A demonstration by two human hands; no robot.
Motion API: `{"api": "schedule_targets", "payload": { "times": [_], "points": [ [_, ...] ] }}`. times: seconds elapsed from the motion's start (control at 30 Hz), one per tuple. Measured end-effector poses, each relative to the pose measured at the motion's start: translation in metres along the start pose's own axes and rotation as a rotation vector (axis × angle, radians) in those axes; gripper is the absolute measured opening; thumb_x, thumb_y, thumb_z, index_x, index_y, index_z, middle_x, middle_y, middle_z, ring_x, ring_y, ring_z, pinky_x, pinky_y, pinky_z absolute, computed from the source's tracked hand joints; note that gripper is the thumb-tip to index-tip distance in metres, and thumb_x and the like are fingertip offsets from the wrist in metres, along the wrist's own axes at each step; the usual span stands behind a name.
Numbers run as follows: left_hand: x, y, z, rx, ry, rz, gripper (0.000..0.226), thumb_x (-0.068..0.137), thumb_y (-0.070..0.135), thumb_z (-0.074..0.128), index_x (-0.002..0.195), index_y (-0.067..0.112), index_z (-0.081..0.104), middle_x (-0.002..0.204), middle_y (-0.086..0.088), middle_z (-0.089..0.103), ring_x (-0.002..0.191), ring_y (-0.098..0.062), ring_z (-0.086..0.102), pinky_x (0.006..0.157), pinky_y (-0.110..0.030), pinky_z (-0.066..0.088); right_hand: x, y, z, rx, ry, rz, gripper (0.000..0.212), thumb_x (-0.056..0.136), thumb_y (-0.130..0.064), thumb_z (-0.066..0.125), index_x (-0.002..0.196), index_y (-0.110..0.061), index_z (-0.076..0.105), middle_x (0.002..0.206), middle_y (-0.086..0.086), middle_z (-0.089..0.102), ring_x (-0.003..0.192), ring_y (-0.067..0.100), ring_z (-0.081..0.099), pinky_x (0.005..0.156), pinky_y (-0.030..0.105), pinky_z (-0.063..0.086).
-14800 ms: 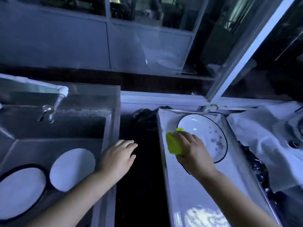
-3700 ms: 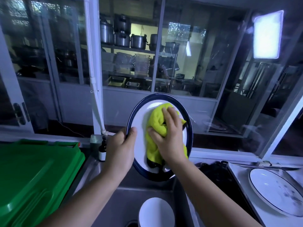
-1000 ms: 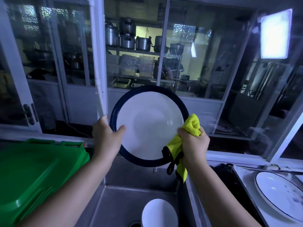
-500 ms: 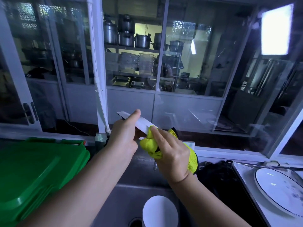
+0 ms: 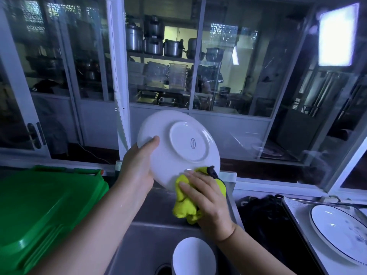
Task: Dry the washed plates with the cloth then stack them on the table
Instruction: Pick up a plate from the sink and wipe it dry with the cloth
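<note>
A white plate [image 5: 178, 143] is held up over the sink, its underside with the foot ring and a small stamp facing me. My left hand [image 5: 139, 167] grips its left rim, thumb on the back. My right hand [image 5: 206, 197] presses a yellow cloth [image 5: 185, 203] against the plate's lower edge. A smaller white plate [image 5: 193, 257] lies in the sink [image 5: 147, 245] below. A blue-rimmed plate with a floral print [image 5: 337, 231] rests on the table [image 5: 297, 213] at the right.
A green plastic bin lid [image 5: 43, 211] fills the left side beside the sink. A white pipe [image 5: 119, 86] runs up the glass window wall behind. Dark cloth [image 5: 262, 215] lies between sink and table.
The plate has been turned over from edge-on half a second ago, so its underside now faces me. My right hand with the cloth has dropped to its lower edge.
</note>
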State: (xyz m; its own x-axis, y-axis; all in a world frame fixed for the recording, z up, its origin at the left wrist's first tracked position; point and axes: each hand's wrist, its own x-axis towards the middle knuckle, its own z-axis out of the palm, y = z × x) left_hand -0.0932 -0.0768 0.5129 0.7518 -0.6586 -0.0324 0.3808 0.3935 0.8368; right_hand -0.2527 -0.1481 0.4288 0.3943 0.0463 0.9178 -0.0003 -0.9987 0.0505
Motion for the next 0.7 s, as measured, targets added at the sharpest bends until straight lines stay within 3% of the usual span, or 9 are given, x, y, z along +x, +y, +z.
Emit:
{"api": "schedule_targets", "payload": {
  "times": [0.07, 0.13, 0.17, 0.23, 0.37, 0.5, 0.6, 0.7],
  "points": [
    [0.002, 0.005, -0.006, 0.019, -0.025, 0.049, 0.009, 0.086, 0.018, 0.069, 0.095, 0.017, 0.067, 0.081, 0.002, 0.076, 0.068, -0.012, 0.072, 0.051, -0.025, 0.054, 0.000, -0.004, -0.006, 0.076, 0.149, 0.299, 0.029, 0.089, -0.016, 0.063, 0.118, -0.018, 0.059, 0.114, -0.007, 0.063, 0.108, 0.009, 0.058, 0.091, 0.024, 0.046],
    [0.002, 0.008, -0.011, 0.034, -0.053, 0.099, 0.007, 0.087, 0.014, 0.066, 0.094, 0.016, 0.067, 0.084, 0.000, 0.075, 0.072, -0.014, 0.071, 0.054, -0.026, 0.056, 0.015, -0.001, -0.014, 0.170, 0.364, 0.700, 0.040, 0.079, -0.002, 0.069, 0.102, -0.031, 0.057, 0.091, -0.028, 0.064, 0.084, -0.010, 0.058, 0.073, 0.007, 0.043],
    [0.002, 0.009, -0.013, 0.036, -0.063, 0.113, 0.009, 0.086, 0.012, 0.066, 0.094, 0.016, 0.067, 0.085, -0.001, 0.075, 0.073, -0.015, 0.071, 0.055, -0.027, 0.056, 0.024, 0.007, -0.019, 0.182, 0.421, 0.854, 0.047, 0.075, -0.001, 0.075, 0.097, -0.034, 0.051, 0.086, -0.029, 0.062, 0.077, -0.013, 0.056, 0.065, 0.004, 0.041],
    [-0.001, 0.009, -0.015, 0.043, -0.083, 0.110, 0.012, 0.081, 0.011, 0.070, 0.093, 0.015, 0.067, 0.083, -0.003, 0.074, 0.072, -0.019, 0.069, 0.051, -0.027, 0.054, 0.043, 0.027, -0.029, 0.068, 0.355, 0.966, 0.050, 0.071, -0.017, 0.082, 0.094, -0.034, 0.041, 0.083, -0.019, 0.057, 0.075, -0.011, 0.054, 0.062, 0.009, 0.038],
    [-0.009, 0.004, -0.013, 0.090, -0.196, 0.115, 0.025, 0.065, 0.019, 0.072, 0.089, 0.019, 0.071, 0.090, -0.004, 0.076, 0.079, -0.022, 0.071, 0.065, -0.035, 0.057, 0.073, 0.037, -0.027, -0.086, 0.045, 0.807, 0.054, 0.067, -0.038, 0.082, 0.100, -0.018, 0.044, 0.104, -0.004, 0.038, 0.091, 0.010, 0.041, 0.076, 0.016, 0.031],
    [-0.015, -0.001, -0.006, 0.112, -0.269, 0.131, 0.023, 0.065, 0.016, 0.071, 0.087, 0.021, 0.074, 0.093, -0.010, 0.075, 0.082, -0.027, 0.071, 0.073, -0.042, 0.057, 0.086, 0.026, -0.016, -0.224, -0.024, 0.618, 0.081, 0.067, -0.065, 0.068, 0.112, 0.000, 0.053, 0.114, 0.013, 0.046, 0.099, 0.028, 0.041, 0.086, 0.027, 0.028],
    [-0.014, 0.002, -0.003, 0.116, -0.251, 0.140, 0.021, 0.063, 0.015, 0.071, 0.082, 0.023, 0.076, 0.086, -0.011, 0.075, 0.076, -0.029, 0.070, 0.071, -0.044, 0.056, 0.084, 0.013, -0.010, -0.233, -0.064, 0.467, 0.059, 0.088, -0.049, 0.048, 0.118, 0.002, 0.055, 0.124, 0.019, 0.048, 0.099, 0.028, 0.039, 0.088, 0.029, 0.027],
    [-0.012, 0.007, -0.005, 0.127, -0.233, 0.159, 0.020, 0.062, 0.017, 0.070, 0.075, 0.031, 0.076, 0.078, -0.003, 0.075, 0.068, -0.022, 0.071, 0.059, -0.035, 0.057, 0.064, 0.004, -0.006, -0.127, -0.142, 0.295, 0.038, 0.093, -0.025, 0.047, 0.122, -0.002, 0.057, 0.129, 0.010, 0.048, 0.100, 0.028, 0.043, 0.093, 0.030, 0.033]
  ]
}}
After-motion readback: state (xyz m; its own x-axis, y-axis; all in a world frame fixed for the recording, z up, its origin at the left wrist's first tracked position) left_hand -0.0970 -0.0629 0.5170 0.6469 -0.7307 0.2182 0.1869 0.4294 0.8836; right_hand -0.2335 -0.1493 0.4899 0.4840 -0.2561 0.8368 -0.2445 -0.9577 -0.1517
